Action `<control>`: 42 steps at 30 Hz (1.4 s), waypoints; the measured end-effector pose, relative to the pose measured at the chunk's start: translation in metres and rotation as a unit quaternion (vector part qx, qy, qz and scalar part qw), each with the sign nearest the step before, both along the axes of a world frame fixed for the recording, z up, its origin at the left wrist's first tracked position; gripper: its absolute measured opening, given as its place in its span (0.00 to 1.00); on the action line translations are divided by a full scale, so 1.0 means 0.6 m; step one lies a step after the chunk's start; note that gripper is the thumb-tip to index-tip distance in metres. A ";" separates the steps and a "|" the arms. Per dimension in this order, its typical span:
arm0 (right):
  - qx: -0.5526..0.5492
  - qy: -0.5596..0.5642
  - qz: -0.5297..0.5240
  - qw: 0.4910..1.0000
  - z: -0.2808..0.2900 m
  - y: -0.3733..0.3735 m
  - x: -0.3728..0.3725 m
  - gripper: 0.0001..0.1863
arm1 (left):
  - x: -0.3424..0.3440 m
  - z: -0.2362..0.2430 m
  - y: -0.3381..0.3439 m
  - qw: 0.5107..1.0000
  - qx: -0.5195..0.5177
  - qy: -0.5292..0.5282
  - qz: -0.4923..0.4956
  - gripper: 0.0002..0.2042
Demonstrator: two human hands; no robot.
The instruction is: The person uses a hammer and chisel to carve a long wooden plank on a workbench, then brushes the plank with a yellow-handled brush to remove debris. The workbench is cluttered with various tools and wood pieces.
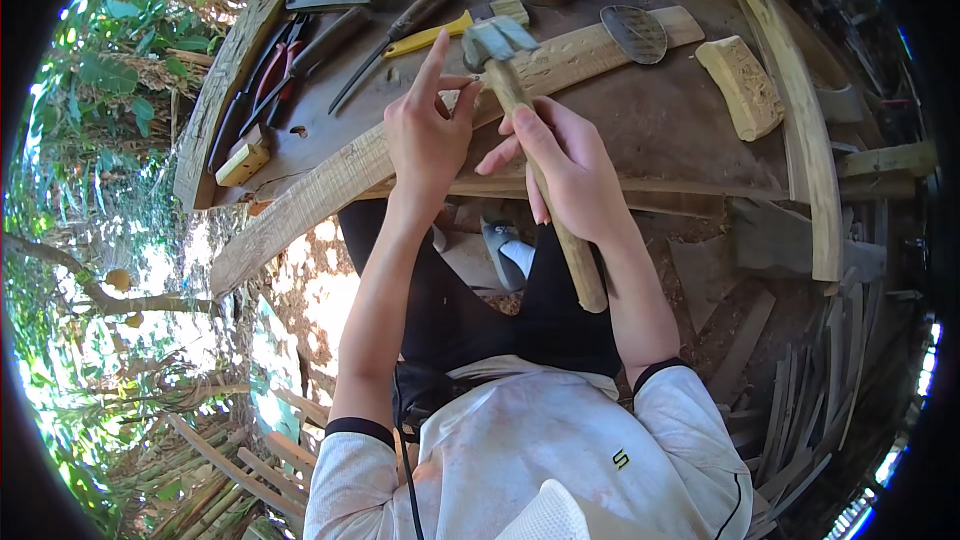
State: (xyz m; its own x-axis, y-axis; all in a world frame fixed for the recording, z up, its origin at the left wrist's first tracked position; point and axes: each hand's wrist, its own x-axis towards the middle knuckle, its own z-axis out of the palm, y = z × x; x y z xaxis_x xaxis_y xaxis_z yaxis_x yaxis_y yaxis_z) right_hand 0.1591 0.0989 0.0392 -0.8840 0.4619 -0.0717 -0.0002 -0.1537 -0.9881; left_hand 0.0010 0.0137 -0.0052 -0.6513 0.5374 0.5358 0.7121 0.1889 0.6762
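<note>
My right hand (570, 165) grips a hammer (512, 88) by its long wooden handle. The metal head is raised above a pale wooden plank (340, 182), and the handle's end comes down past my wrist. Beside the hammer head, my left hand (425, 140) is pinched at the thumb, with the index finger pointing up. Whatever small thing may be between those fingers is too small to name. The plank lies slantwise across the worktable (690, 130), its near end sticking out past the left edge. A yellow-handled tool (430, 35) lies just beyond my left hand.
Red-handled pliers (272, 75), a long tool with a wooden handle (410, 20) and a wooden block (243, 162) lie at the left. An oval plate (634, 35) rests on the plank. To the right are a curved wood block (742, 88) and a long strip (815, 160).
</note>
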 end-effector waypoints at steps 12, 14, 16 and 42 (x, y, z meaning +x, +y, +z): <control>-0.011 -0.028 -0.001 1.000 -0.005 -0.001 0.006 0.25 | 0.002 -0.001 0.002 1.000 0.005 -0.006 -0.001 0.33; 0.005 -0.003 -0.015 1.000 -0.001 -0.006 0.007 0.25 | -0.001 -0.001 0.001 1.000 0.008 -0.005 -0.001 0.33; 0.008 0.002 -0.019 1.000 -0.001 -0.009 0.007 0.25 | 0.000 -0.002 0.002 1.000 0.011 -0.003 -0.005 0.34; 0.059 -0.026 -0.083 0.994 -0.030 0.034 -0.004 0.31 | -0.006 0.000 -0.003 0.999 0.016 -0.050 -0.001 0.05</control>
